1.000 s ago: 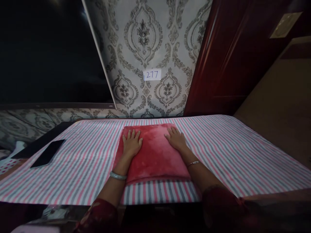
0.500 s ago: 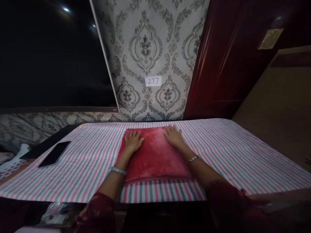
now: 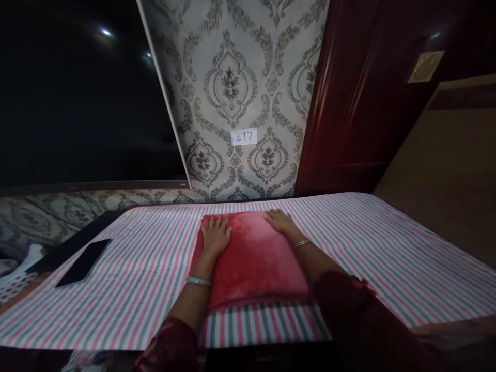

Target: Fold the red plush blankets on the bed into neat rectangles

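Note:
A folded red and pink plush cloth (image 3: 256, 263) lies flat as a rough square on the striped tablecloth (image 3: 151, 258). My left hand (image 3: 216, 236) rests on its far left part, palm down, fingers spread. At the far right corner lies my right hand (image 3: 279, 220), also flat, its fingers stretched out and pointing left. Neither hand grips the cloth; both only touch its top. A bangle circles my left wrist and a thin bracelet my right.
A black phone (image 3: 84, 262) lies on the tablecloth to the left. Behind the table are a large dark TV screen (image 3: 85, 98), a patterned wall with a paper label (image 3: 244, 137) reading 277, and a dark red door (image 3: 349, 103). A brown panel (image 3: 449, 170) stands at the right.
The view has tilted up a little, so everything sits lower. My right hand has turned more sideways at the far right corner. The left hand has shifted slightly on the cloth.

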{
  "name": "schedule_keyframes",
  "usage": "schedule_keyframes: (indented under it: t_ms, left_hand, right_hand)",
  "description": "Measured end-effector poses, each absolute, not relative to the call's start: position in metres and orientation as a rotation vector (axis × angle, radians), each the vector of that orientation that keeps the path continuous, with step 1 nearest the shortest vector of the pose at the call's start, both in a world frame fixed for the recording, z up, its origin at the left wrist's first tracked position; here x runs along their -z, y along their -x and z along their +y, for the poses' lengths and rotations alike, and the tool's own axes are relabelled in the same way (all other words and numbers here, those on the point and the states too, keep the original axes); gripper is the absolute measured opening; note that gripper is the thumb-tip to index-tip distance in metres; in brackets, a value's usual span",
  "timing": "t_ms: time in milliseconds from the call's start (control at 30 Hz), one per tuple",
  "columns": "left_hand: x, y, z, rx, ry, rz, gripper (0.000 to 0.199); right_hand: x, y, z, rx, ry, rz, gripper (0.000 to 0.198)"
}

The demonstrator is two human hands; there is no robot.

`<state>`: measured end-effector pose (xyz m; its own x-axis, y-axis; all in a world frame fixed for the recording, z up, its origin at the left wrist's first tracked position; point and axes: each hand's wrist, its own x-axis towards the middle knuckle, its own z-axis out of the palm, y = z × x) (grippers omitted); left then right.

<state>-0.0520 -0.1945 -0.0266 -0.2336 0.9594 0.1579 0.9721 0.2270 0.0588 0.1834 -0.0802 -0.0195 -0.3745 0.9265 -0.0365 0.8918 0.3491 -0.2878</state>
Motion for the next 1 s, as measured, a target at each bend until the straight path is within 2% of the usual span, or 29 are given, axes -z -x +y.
schedule_keyframes:
  t_ms: [200,300,400,500,633,867,1000]
  left_hand:
    - [0.017,0.049,-0.192,0.236,1.905,-2.424,0.057]
    - [0.002,0.045,-0.199,0.235,1.898,-2.463,0.059]
    - [-0.008,0.038,-0.222,0.26,1.926,-2.347,0.06]
    - [0.002,0.03,-0.253,0.191,2.024,-2.213,0.057]
    - [0.029,0.026,-0.277,0.075,2.025,-2.262,0.058]
    - [0.034,0.027,-0.273,0.045,2.005,-2.26,0.059]
    - [0.034,0.027,-0.273,0.077,2.013,-2.243,0.059]
  right_hand:
    - [0.006,-0.204,-0.089,-0.353,1.93,-2.278,0.06]
    - [-0.002,-0.181,-0.127,-0.224,1.674,-2.359,0.062]
    - [-0.001,-0.158,-0.176,-0.24,1.389,-2.503,0.063]
    - [0.013,-0.146,-0.211,-0.294,1.23,-2.583,0.062]
    - [0.033,-0.146,-0.221,-0.295,1.189,-2.617,0.06]
    - [0.055,-0.216,-0.201,-0.188,1.542,-2.46,0.064]
    - [0.069,-0.255,-0.197,-0.248,1.773,-2.34,0.064]
